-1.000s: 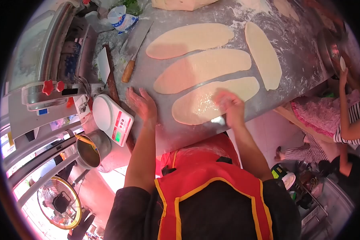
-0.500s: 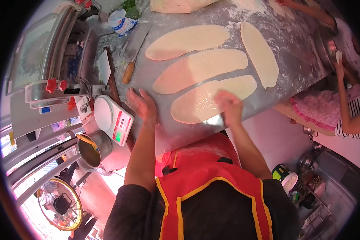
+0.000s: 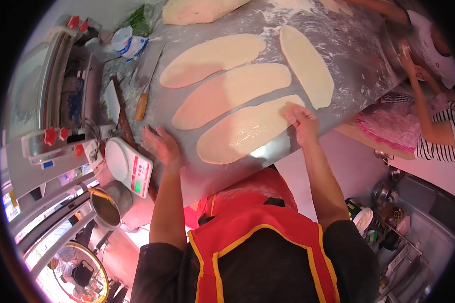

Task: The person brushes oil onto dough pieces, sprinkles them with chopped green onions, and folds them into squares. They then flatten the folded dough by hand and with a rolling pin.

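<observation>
Closest to me on the metal table lies a long flat oval of dough with a wet, shiny surface. My right hand is over its right end, fingers bent and drawn together; whatever they may hold is hidden. My left hand is held open with fingers apart, left of this dough and beside a white and red digital scale. Two more dough ovals, a middle one and a far one, lie behind it. A fourth dough oval lies lengthwise at their right.
A wooden-handled knife lies left of the dough. A large dough mass sits at the back. A metal pot stands below the scale. At the right, another person's arm reaches by a metal bowl. Flour dusts the table.
My right hand has moved right along the nearest dough, from its middle to its right end. My left hand stays open by the scale. The whole view has shifted slightly.
</observation>
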Demonstrator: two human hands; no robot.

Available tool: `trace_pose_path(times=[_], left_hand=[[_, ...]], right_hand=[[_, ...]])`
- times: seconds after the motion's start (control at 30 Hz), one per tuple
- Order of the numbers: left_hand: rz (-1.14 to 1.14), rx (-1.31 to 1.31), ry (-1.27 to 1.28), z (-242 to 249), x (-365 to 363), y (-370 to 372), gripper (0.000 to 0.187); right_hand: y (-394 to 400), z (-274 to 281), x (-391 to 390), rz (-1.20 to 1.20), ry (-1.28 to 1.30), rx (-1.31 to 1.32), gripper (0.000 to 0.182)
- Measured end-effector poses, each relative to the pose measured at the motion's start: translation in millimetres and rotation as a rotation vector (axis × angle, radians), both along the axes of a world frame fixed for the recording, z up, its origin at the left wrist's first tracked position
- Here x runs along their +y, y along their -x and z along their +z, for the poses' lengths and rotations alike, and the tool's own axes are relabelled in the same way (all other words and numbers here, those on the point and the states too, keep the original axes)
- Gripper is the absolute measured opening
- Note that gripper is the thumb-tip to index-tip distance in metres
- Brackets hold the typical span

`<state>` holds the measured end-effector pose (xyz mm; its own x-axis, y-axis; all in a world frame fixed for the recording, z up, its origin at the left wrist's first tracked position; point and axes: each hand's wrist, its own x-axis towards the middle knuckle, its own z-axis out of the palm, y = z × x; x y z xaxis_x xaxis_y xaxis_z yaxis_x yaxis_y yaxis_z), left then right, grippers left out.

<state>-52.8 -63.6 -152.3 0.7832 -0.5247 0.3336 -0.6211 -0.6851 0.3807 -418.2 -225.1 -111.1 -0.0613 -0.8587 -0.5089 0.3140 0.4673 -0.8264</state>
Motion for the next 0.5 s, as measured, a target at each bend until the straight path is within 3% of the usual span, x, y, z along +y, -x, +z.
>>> trace_pose_path(times=[0.13, 0.23, 0.27, 0.37, 0.5], left_hand=[[0.007, 0.047, 0.004, 5.0, -1.2, 2.7, 0.045], [0.013, 0.025, -0.013, 0.9, 1.1, 0.6, 0.045], [0.020, 0.026, -0.025, 2.0, 0.1, 0.7, 0.045], [0.041, 0.027, -0.079, 3.6, -0.9, 0.5, 0.046], [0.033, 0.005, -0.096, 2.5, 0.6, 0.4, 0.046]], right_hand=[[65.6, -16.8, -86.2, -0.096, 0.111, -0.006, 0.015], [67.2, -21.3, -126.4, -0.016, 0.338, 0.531, 0.016], [50.5, -1.4, -135.2, 0.090, 0.211, 0.387, 0.016], [25.3, 6.9, -178.6, -0.015, 0.263, 0.173, 0.015], [1.3, 23.3, -218.4, 0.147, 0.219, 0.267, 0.014]])
